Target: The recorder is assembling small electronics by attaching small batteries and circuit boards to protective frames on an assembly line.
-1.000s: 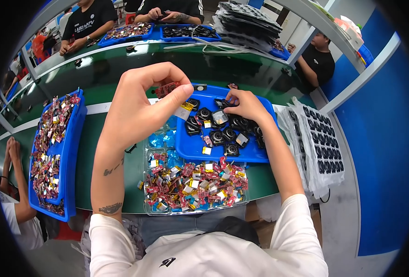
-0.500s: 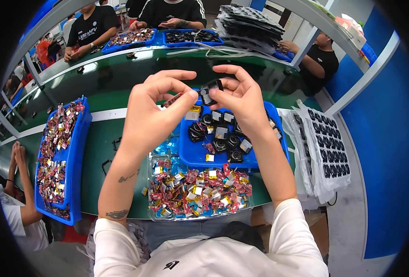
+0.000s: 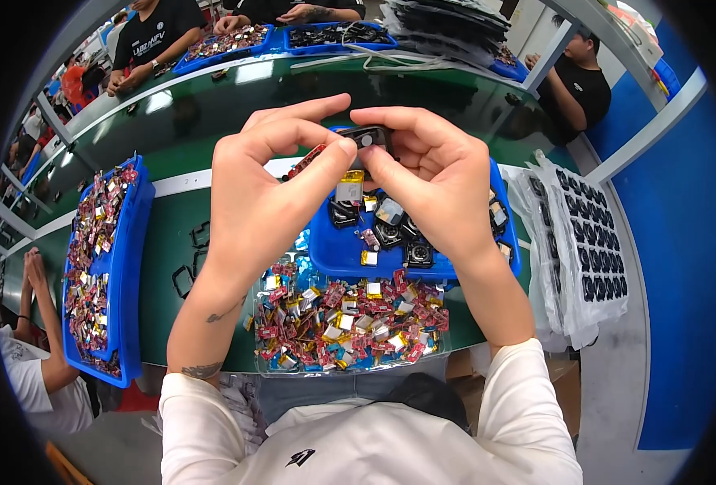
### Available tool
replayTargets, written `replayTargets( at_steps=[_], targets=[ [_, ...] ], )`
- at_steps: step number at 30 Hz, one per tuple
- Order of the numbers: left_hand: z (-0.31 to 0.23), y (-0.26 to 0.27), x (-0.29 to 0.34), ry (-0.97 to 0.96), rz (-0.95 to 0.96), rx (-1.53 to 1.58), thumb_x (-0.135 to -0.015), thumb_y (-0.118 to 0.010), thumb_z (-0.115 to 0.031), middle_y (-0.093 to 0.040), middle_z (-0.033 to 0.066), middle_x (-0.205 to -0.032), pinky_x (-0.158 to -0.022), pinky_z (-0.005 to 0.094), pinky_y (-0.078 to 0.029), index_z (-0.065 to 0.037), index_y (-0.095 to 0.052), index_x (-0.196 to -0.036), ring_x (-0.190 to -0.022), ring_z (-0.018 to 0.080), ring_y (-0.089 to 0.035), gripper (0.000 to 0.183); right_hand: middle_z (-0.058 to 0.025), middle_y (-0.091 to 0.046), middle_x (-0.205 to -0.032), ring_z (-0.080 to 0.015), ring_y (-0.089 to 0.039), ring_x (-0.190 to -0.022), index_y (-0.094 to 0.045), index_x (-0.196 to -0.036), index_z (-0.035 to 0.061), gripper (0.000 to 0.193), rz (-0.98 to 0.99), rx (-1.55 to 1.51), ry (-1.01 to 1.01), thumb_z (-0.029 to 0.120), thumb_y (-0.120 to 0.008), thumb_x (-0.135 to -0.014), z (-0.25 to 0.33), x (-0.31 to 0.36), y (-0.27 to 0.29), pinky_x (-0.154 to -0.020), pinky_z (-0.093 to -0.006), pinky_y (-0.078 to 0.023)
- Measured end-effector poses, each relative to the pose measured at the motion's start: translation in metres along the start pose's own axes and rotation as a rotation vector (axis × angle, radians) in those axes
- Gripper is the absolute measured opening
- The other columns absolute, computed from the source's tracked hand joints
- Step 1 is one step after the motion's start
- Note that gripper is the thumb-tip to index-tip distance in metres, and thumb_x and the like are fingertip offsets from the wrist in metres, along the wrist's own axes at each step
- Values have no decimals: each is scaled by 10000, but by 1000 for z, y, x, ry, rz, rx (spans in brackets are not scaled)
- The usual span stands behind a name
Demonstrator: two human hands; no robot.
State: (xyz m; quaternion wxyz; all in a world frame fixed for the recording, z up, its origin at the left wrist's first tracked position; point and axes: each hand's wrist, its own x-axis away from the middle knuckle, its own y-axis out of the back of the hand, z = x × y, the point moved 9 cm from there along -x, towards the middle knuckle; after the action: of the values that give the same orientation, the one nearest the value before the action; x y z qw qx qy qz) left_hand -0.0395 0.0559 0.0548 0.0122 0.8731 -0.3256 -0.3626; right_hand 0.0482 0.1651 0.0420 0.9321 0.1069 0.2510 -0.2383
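My left hand (image 3: 269,174) pinches a small red circuit board (image 3: 304,162) between thumb and fingers. Below its fingertips hangs a silver battery with yellow tape (image 3: 350,189); the link between battery and board is hidden. In my right hand (image 3: 439,174) is a black watch case (image 3: 370,136), gripped by the thumb and curled fingers. The two hands meet over a blue tray (image 3: 333,263) of black watch cases (image 3: 417,254). Nearer to me, a clear plastic tray (image 3: 350,373) is heaped with red boards and batteries (image 3: 346,322).
At the left stands a long blue bin (image 3: 135,275) full of boards and batteries. Black frames (image 3: 182,280) lie by my left forearm. White packing sheets holding black parts (image 3: 596,234) are stacked at the right. Co-workers sit across the green bench (image 3: 293,90) and at the left.
My right hand has turned the watch case and brought it up against the left fingertips. The hands are closer together, and the battery now shows more fully below them.
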Motion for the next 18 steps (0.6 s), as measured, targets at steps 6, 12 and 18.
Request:
replayTargets(
  at_steps=[6,12,18],
  targets=[
    [3,-3,2,24,17,14,-789,-656,-82,-655,146,-1108,-852,307,-457,-3,-695,-806,-974,174,-594,89,-83,-670,-895,-83,-635,-806,-621,-1062,-38,225,-45,-35,11,-14,-589,-841,-2,3,-1,-708,-213,-537],
    [4,-4,4,48,16,34,-823,-636,-49,-648,155,-1117,-808,265,-471,18,-676,-834,-908,132,-607,78,-102,-668,-931,-117,-651,-849,-595,-1123,-46,264,-10,8,20,-16,-607,-861,-1,5,-2,-695,-223,-551],
    [6,-1,4,61,-49,68,-765,-659,-94,-684,151,-1017,-758,275,-488,8,-696,-770,-948,168,-607,109,-83,-668,-893,-81,-637,-779,-629,-1066,-34,221,-39,0,32,5,-603,-851,-1,6,-1,-679,-202,-536]
  ],
)
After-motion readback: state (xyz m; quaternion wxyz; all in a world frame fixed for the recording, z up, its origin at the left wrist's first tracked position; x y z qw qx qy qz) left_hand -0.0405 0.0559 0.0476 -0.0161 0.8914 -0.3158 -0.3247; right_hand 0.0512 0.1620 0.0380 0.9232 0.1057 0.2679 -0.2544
